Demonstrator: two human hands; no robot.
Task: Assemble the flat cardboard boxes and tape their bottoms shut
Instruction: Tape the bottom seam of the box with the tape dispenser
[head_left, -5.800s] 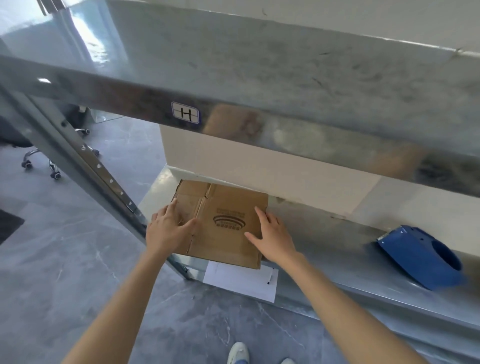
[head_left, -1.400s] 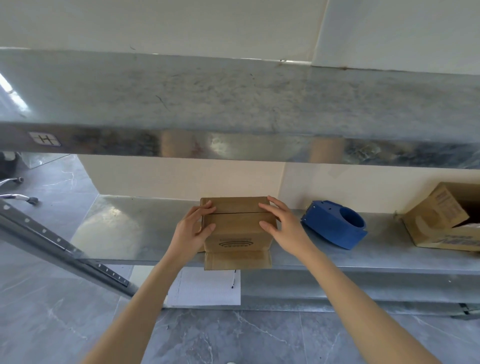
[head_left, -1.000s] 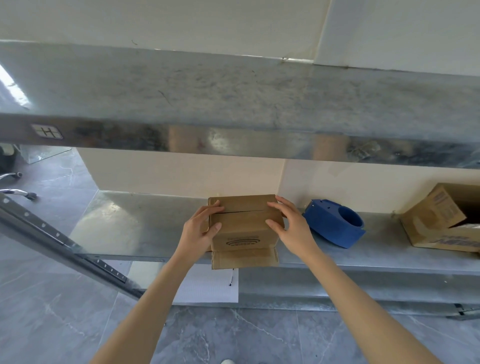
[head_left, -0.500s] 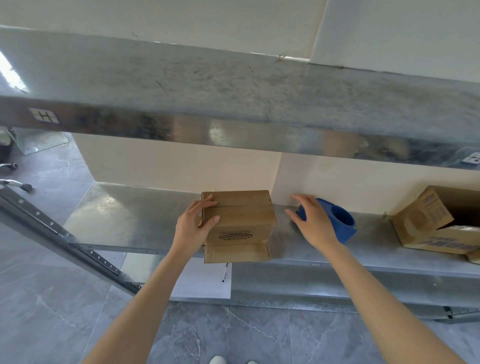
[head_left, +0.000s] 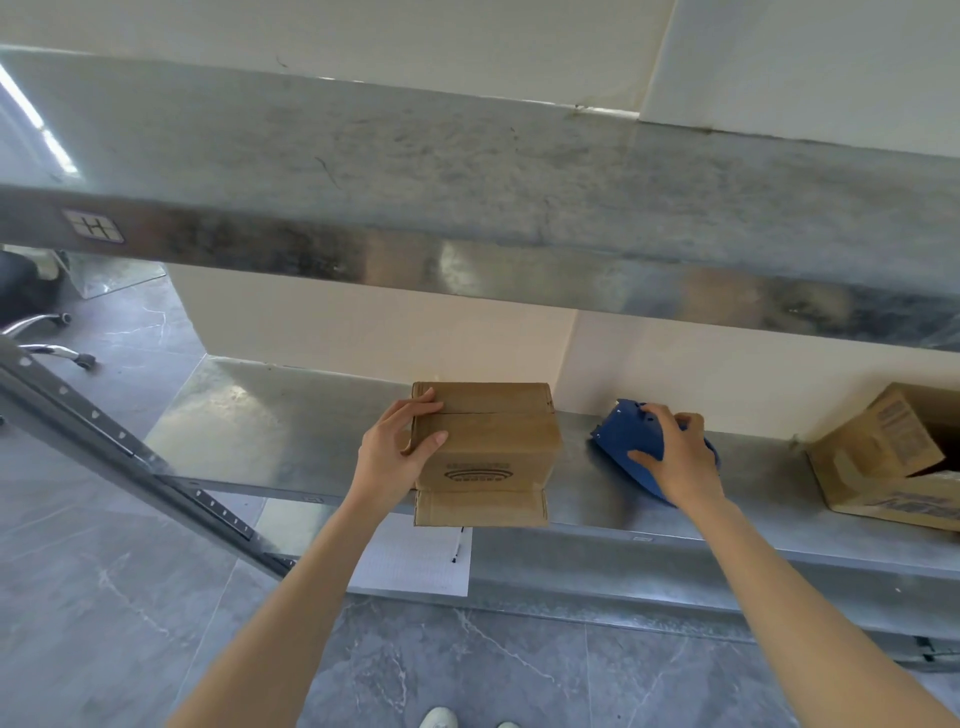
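Head view: small cardboard box (head_left: 488, 441) sits on the metal shelf (head_left: 270, 415) at its front edge, folded up into shape. Its two upward flaps meet at a seam, untaped, and one flap hangs down over the shelf lip. A printed logo is on the near face.

Left hand (head_left: 395, 452) grips the box's upper left corner, with fingers curled over the top flap and the thumb pressed on the near face.

Right hand (head_left: 675, 457) is clamped on the blue tape dispenser (head_left: 626, 436), which lies on the shelf just right of the box, apart from it. The fingers wrap over its top and the thumb is on its near side.

Far right on the same shelf is a bigger open carton (head_left: 883, 457), tilted. An upper shelf (head_left: 467, 171) runs across above. On the level below the box lies a white sheet (head_left: 415, 561) with a pen (head_left: 457, 545) at its right edge. A chair base (head_left: 47, 338) is on the grey floor at far left, and shoe tips (head_left: 439, 719) show at the bottom edge.
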